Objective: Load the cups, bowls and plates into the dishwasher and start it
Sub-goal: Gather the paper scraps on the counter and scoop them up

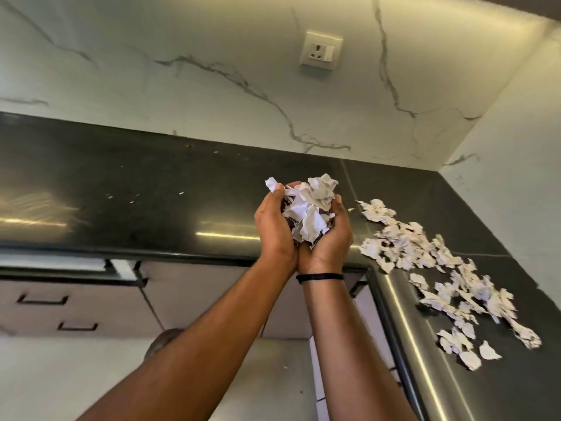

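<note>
Head | both hands (303,232) cup paper scraps (308,212) | more scraps (437,268) on counter (151,189)

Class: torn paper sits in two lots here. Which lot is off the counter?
The handful cupped between the left hand and right hand, raised above the counter. The other scraps lie spread on it to the right.

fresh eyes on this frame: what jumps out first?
Both hands, left hand and right hand, cupped together mid-frame, hold a heap of torn paper scraps above the black countertop. A trail of loose scraps lies along the counter to the right. A wall socket sits on the marble backsplash above.
</note>
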`<state>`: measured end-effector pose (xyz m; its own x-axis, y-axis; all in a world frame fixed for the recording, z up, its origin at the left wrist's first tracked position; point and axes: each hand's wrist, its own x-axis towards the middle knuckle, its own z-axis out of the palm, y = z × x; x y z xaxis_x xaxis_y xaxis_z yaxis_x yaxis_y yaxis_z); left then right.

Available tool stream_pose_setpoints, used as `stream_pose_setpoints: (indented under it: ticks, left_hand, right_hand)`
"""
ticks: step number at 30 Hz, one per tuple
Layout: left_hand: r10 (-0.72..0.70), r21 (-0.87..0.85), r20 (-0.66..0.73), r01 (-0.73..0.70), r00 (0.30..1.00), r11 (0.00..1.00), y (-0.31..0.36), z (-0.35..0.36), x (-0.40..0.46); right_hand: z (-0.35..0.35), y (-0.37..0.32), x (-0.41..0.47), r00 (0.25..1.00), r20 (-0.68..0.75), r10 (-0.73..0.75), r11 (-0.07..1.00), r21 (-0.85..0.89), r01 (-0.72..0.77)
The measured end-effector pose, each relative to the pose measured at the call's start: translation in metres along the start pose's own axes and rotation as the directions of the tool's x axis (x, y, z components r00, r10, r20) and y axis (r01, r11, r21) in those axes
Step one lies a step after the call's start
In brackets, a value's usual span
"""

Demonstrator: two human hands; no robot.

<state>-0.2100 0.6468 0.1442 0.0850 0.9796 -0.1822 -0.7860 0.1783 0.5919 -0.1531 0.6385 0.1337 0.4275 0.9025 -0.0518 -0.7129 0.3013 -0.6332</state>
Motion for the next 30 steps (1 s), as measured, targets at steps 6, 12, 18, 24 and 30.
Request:
stream_pose_setpoints:
  ticks: [6,12,18,24,30]
  left_hand:
    - [0.11,-0.05,-0.18,-0.121,0.978,0.991,0.035,-0.073,-0.012]
    - [0.153,-0.011,-0.333,-0.167,0.93,0.986,0.047,-0.156,-0.013]
    - [0.075,0.038,-0.501,-0.065,0.862,0.997,0.019,-0.294,-0.006]
    - [-0.04,0.029,-0.745,0.092,0.666,0.995,-0.037,-0.439,0.002]
    - [-0.14,-0.035,-0.88,0.231,0.455,0.972,-0.092,-0.555,0.013]
  right_hand:
    - [0.015,0.073,-0.035,0.982,0.091,0.167,0.986,-0.007,-0.167]
    - [0.005,0.15,-0.06,0.949,0.063,0.308,0.947,-0.12,-0.3]
    - [-0.062,0.27,-0.087,0.875,-0.154,0.458,0.873,-0.106,-0.476]
    - [-0.15,0.39,-0.115,0.692,-0.295,0.659,0.724,0.0,-0.69]
    - [-0.243,0.499,-0.133,0.575,-0.501,0.647,0.656,-0.019,-0.755]
